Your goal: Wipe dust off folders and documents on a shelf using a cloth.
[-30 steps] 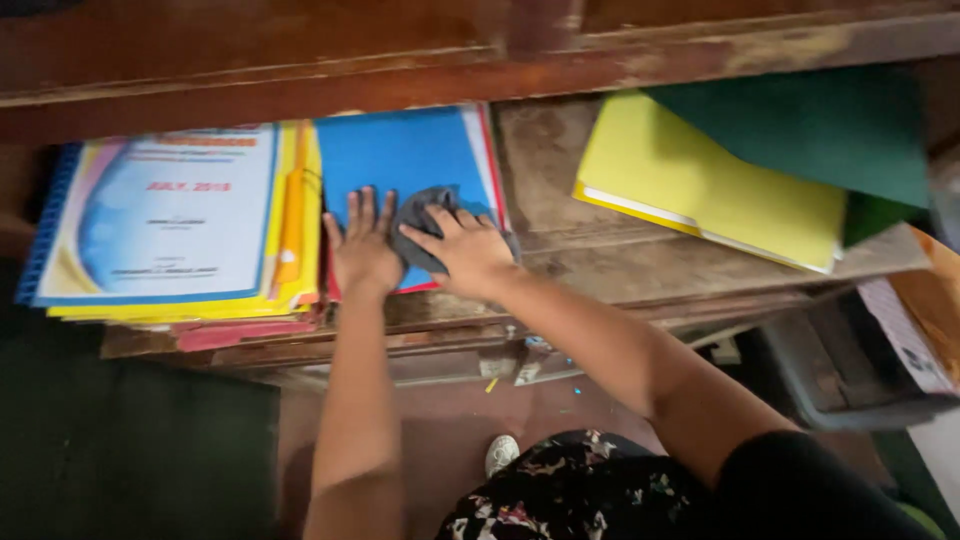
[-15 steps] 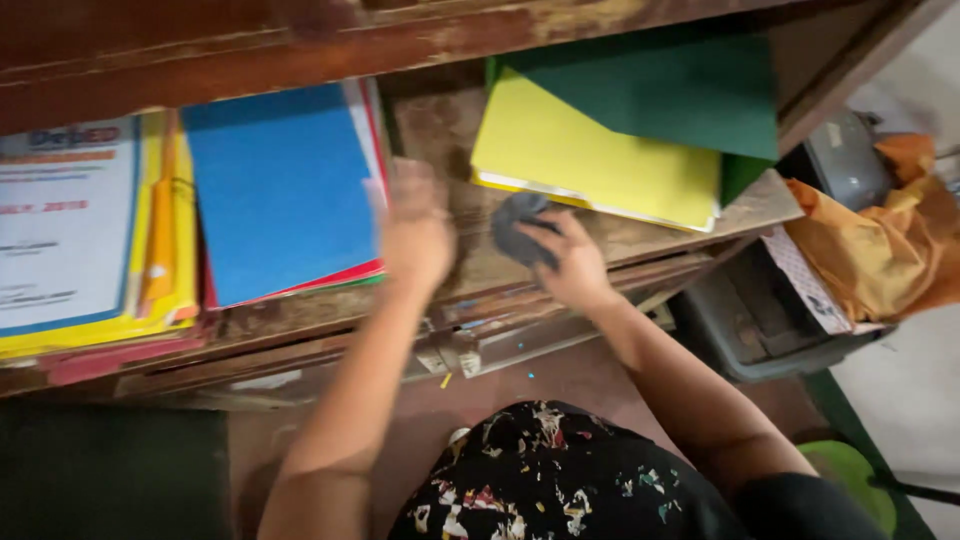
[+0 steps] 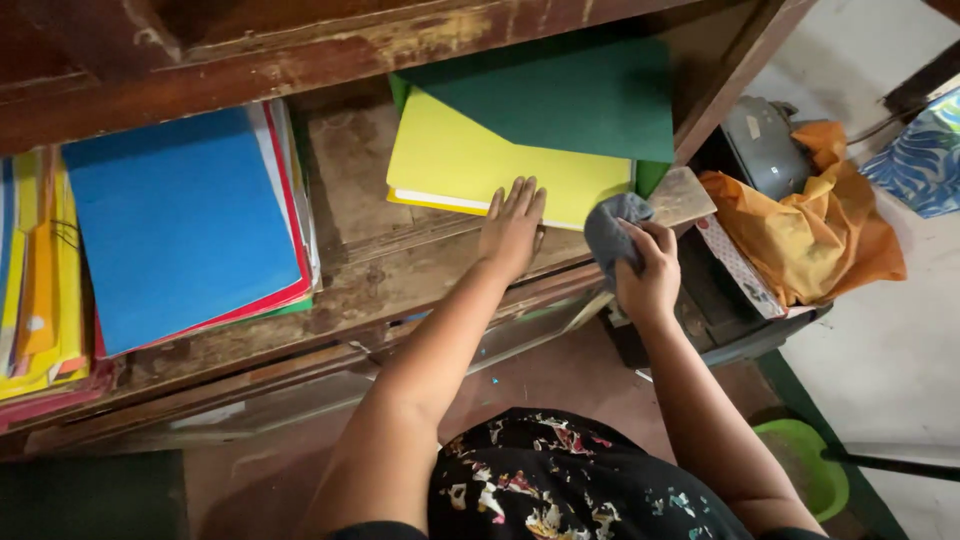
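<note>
My left hand (image 3: 512, 228) lies flat with fingers apart on the near edge of a yellow folder (image 3: 470, 160) on a worn wooden shelf (image 3: 380, 270). A dark green folder (image 3: 560, 95) overlaps the yellow one at the back. My right hand (image 3: 648, 272) is closed around a grey cloth (image 3: 610, 228) at the shelf's right front corner, just right of the yellow folder. A blue folder (image 3: 175, 215) tops a stack at the left of the shelf.
Further left lies a pile of yellow and orange folders (image 3: 40, 270). Right of the shelf, a box (image 3: 735, 270) holds crumpled orange fabric (image 3: 810, 225) and a grey metal object (image 3: 762, 145). A green bucket (image 3: 815, 460) stands on the floor.
Both hands have moved right along the shelf, from the blue folder stack to the yellow folder. The cloth went with my right hand to the shelf's right corner.
</note>
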